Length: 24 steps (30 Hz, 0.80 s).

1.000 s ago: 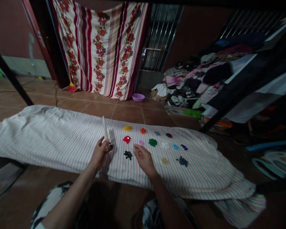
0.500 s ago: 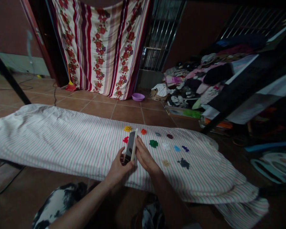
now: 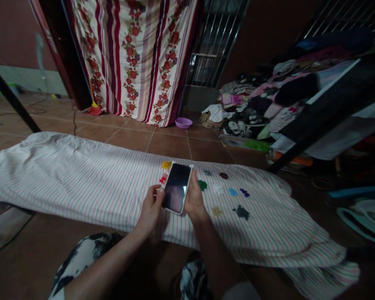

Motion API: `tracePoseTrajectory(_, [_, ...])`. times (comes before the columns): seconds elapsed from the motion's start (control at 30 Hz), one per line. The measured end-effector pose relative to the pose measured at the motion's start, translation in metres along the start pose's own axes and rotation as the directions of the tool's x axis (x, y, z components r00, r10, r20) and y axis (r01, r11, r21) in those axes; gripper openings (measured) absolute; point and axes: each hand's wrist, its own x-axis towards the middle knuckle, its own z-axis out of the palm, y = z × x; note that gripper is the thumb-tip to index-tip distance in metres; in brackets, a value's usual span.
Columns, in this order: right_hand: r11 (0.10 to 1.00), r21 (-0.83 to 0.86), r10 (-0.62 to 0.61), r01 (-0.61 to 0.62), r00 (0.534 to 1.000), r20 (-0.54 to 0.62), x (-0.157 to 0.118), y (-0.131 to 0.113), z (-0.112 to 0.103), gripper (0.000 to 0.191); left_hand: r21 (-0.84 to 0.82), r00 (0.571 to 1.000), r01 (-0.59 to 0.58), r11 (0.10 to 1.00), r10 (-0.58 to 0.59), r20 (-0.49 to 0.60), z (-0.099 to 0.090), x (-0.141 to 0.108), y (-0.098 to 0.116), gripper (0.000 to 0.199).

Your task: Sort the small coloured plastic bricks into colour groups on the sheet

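A phone (image 3: 176, 187) in a pale case, its screen dark with a reflection, is held up over the striped cloth (image 3: 90, 179). My left hand (image 3: 151, 206) grips its left edge, and my right hand (image 3: 194, 196) holds its right edge. Small piles lie around it: yellow (image 3: 166, 165) and red (image 3: 163, 179) at the left, green (image 3: 202, 185) just right of my right hand. Farther right are white (image 3: 218, 189), light blue (image 3: 233, 191), purple (image 3: 244, 192), dark brown (image 3: 223, 176), tan (image 3: 217, 211) and dark grey (image 3: 241, 212) piles.
Beyond the cloth, a purple basin (image 3: 183, 123) stands on the tiled floor before a floral curtain (image 3: 146, 62). A heap of clothes (image 3: 256, 100) is at the back right. Dark slanted poles (image 3: 292, 154) rise at both sides.
The phone has turned from nearly edge-on to screen facing up toward me. My right hand has shifted round its right edge, and the orange pile is now hidden.
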Motion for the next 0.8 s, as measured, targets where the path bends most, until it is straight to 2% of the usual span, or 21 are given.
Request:
tracePoseTrajectory(0.07, [0.999, -0.029, -0.015, 0.016, 0.999, 0.047, 0.002, -0.005, -0.005, 0.078, -0.072, 0.999, 0.048, 0.996, -0.048, -0.008, 0.001, 0.007, 0.007, 0.047])
tracePoseTrajectory(0.13, [0.997, -0.070, -0.031, 0.038, 0.995, 0.090, 0.002, -0.009, -0.009, 0.083, -0.161, 0.985, 0.172, 0.972, -0.166, 0.050, 0.003, 0.012, 0.016, 0.050])
tracePoseTrajectory(0.2, [0.993, -0.101, -0.050, 0.061, 0.992, 0.112, 0.002, -0.012, -0.011, 0.088, -0.258, 0.936, 0.349, 0.901, -0.320, 0.149, 0.006, 0.015, 0.025, 0.050])
tracePoseTrajectory(0.27, [0.989, -0.123, -0.074, 0.088, 0.991, 0.111, 0.001, -0.015, -0.010, 0.091, -0.343, 0.881, 0.468, 0.814, -0.399, 0.254, 0.011, 0.016, 0.032, 0.045])
tracePoseTrajectory(0.47, [0.969, -0.200, -0.141, 0.147, 0.989, 0.046, 0.002, -0.026, -0.006, 0.091, -0.537, 0.826, 0.539, 0.649, -0.283, 0.488, 0.023, 0.018, 0.033, 0.036])
tracePoseTrajectory(0.6, [0.966, -0.233, -0.100, 0.109, 0.994, 0.051, 0.001, -0.023, -0.002, 0.086, -0.586, 0.793, 0.589, 0.557, -0.262, 0.550, 0.021, 0.019, 0.026, 0.038])
tracePoseTrajectory(0.7, [0.980, -0.194, -0.017, 0.030, 0.997, 0.073, 0.000, -0.017, 0.000, 0.083, -0.592, 0.769, 0.620, 0.515, -0.250, 0.588, 0.017, 0.018, 0.019, 0.043])
tracePoseTrajectory(0.8, [0.988, -0.154, 0.010, 0.004, 0.996, 0.088, 0.002, -0.012, -0.003, 0.081, -0.609, 0.762, 0.627, 0.486, -0.218, 0.610, 0.011, 0.017, 0.012, 0.046])
